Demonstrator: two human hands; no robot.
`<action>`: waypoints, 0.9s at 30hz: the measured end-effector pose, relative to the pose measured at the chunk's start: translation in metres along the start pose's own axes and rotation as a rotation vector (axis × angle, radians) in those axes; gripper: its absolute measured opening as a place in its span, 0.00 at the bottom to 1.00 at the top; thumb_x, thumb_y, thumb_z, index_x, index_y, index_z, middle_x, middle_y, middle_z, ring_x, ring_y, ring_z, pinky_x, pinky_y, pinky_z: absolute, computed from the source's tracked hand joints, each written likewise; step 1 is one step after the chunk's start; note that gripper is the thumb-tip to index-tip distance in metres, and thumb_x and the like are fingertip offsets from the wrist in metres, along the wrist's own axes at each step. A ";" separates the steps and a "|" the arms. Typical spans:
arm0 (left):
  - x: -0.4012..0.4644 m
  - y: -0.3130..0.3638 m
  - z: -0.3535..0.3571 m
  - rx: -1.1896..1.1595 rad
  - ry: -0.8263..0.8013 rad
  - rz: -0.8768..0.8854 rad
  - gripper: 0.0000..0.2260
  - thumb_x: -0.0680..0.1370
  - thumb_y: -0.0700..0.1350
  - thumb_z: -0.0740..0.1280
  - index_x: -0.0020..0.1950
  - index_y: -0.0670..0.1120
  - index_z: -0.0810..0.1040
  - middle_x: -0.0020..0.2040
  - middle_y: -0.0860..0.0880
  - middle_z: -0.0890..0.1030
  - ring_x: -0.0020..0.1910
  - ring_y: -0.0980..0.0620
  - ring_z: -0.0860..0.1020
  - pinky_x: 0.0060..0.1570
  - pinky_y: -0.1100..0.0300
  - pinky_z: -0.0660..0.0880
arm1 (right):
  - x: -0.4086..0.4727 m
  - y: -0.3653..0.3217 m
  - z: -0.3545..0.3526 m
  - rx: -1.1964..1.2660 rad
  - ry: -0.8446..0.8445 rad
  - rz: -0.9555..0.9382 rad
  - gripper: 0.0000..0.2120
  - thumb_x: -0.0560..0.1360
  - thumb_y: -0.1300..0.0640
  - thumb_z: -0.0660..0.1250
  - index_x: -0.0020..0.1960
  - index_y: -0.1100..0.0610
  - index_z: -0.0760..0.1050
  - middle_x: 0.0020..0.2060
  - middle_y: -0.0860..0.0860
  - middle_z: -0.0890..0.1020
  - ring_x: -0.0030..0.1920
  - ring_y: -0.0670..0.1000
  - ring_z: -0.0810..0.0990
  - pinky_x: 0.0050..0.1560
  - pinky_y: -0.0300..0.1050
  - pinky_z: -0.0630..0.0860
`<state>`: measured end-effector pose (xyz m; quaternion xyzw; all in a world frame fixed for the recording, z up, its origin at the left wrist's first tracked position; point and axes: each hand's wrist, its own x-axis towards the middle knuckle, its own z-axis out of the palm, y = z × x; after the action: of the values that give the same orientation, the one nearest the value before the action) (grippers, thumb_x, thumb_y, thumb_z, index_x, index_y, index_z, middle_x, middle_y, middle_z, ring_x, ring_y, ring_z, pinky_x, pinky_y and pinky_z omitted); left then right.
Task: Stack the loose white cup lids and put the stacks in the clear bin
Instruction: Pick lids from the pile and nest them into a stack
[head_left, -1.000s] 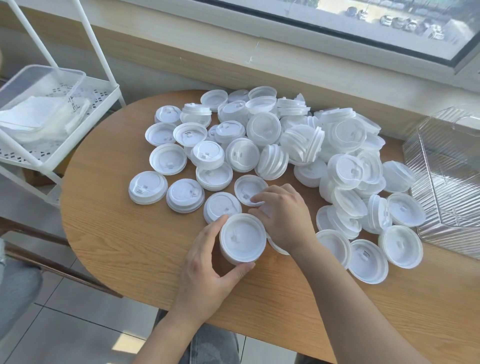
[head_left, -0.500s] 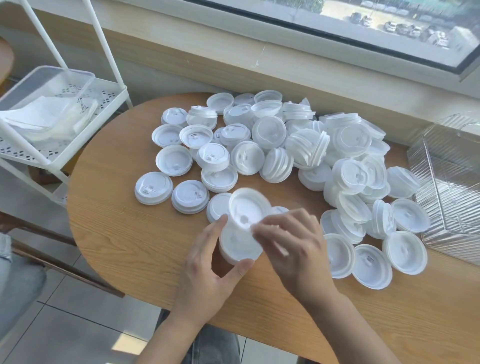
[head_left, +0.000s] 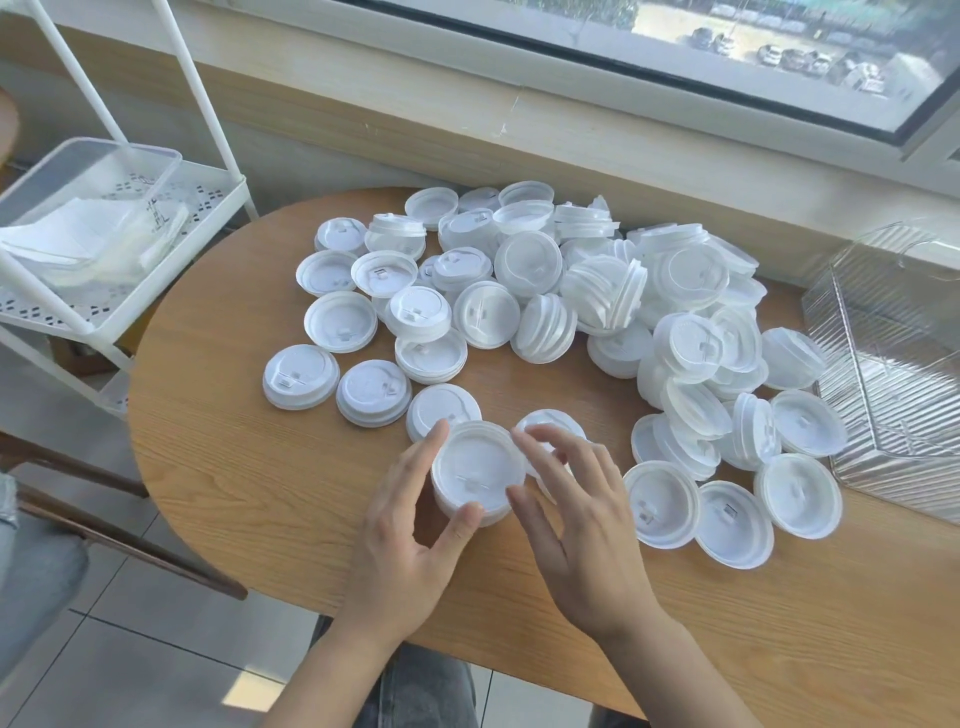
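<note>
A short stack of white cup lids (head_left: 474, 474) stands on the wooden table (head_left: 234, 467) near its front edge. My left hand (head_left: 410, 540) grips the stack from the left, forefinger at its far rim and thumb at its near rim. My right hand (head_left: 582, 519) is just right of the stack with fingers spread and relaxed, thumb by the rim, holding nothing. Its fingertips partly cover a loose lid (head_left: 553, 422). Behind lies a big heap of loose lids (head_left: 597, 296). The clear ribbed bin (head_left: 893, 374) lies at the table's right end.
Single lids and small stacks (head_left: 374, 392) are spread left of the heap, more (head_left: 732, 514) in front of the bin. A white wire rack (head_left: 130, 291) with a clear container (head_left: 88, 176) stands left of the table. A window sill runs behind.
My right hand picked up a lid, set it on top of the stack in my left hand, and let go. The stack is one lid taller.
</note>
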<state>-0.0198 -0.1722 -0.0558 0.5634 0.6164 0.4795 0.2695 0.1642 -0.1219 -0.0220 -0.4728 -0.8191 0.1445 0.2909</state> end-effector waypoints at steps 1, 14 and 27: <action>0.000 -0.001 0.000 0.007 -0.003 0.002 0.30 0.81 0.63 0.65 0.80 0.52 0.68 0.75 0.62 0.73 0.76 0.56 0.71 0.73 0.63 0.66 | 0.001 -0.002 0.003 -0.009 -0.018 0.045 0.23 0.86 0.43 0.58 0.76 0.50 0.72 0.70 0.44 0.74 0.62 0.48 0.72 0.67 0.46 0.67; 0.001 -0.010 0.002 0.096 -0.037 -0.004 0.30 0.82 0.61 0.63 0.81 0.49 0.67 0.76 0.60 0.71 0.77 0.59 0.68 0.74 0.67 0.62 | -0.008 0.003 0.019 -0.080 -0.084 0.145 0.28 0.85 0.36 0.54 0.79 0.49 0.69 0.67 0.45 0.76 0.66 0.52 0.73 0.67 0.53 0.72; -0.004 0.000 0.008 0.117 -0.116 0.033 0.38 0.76 0.69 0.69 0.80 0.53 0.67 0.76 0.62 0.72 0.75 0.59 0.70 0.74 0.63 0.65 | -0.053 0.057 -0.041 -0.274 0.212 0.230 0.15 0.75 0.45 0.75 0.58 0.52 0.84 0.53 0.45 0.82 0.53 0.53 0.76 0.54 0.55 0.75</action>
<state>-0.0118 -0.1739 -0.0597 0.6151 0.6173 0.4137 0.2636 0.2490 -0.1402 -0.0372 -0.6109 -0.7365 0.0132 0.2902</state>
